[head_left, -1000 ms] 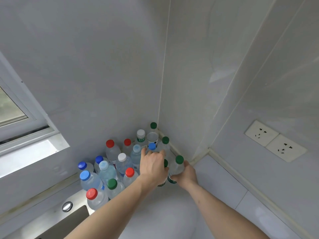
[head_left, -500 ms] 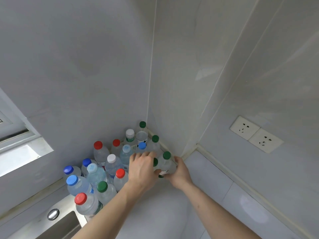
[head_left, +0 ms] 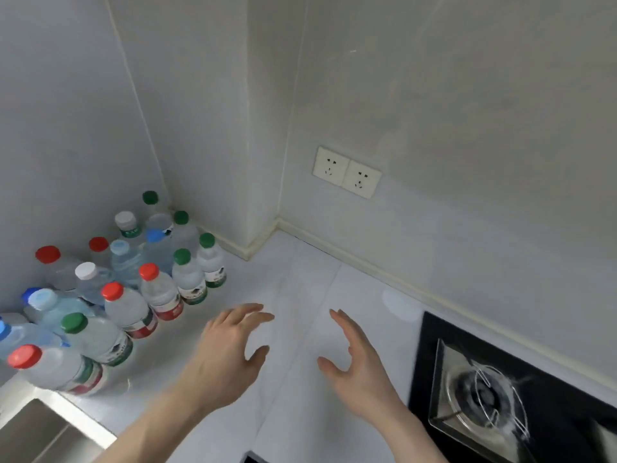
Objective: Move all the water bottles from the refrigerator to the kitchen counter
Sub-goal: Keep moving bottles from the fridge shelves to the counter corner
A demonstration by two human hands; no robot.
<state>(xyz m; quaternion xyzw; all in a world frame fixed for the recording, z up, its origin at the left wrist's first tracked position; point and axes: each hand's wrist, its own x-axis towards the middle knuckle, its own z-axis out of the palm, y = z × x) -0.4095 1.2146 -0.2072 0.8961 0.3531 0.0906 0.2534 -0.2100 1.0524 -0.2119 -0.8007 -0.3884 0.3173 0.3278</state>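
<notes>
From the head view, your left hand (head_left: 230, 349) and right hand (head_left: 354, 359) hover side by side low in the centre of the frame, apart from each other, fingers spread and lightly bent, gripping nothing. Beneath them you have the kitchen counter (head_left: 300, 285), a smooth, pale, glossy slab with a thin seam running across it. The water bottles (head_left: 133, 289) stand upright in a tight cluster at the left of the frame, packed into the corner where the matte white walls meet. They are clear, ribbed plastic with round screw caps in red, green, white and blue, several wearing green or red-and-white label bands. At lower right sits a black glass hob (head_left: 521, 389) with a wire pan support, at lower left the edge of a steel sink (head_left: 43, 426), and on the wall at upper centre a white double socket (head_left: 347, 172).
</notes>
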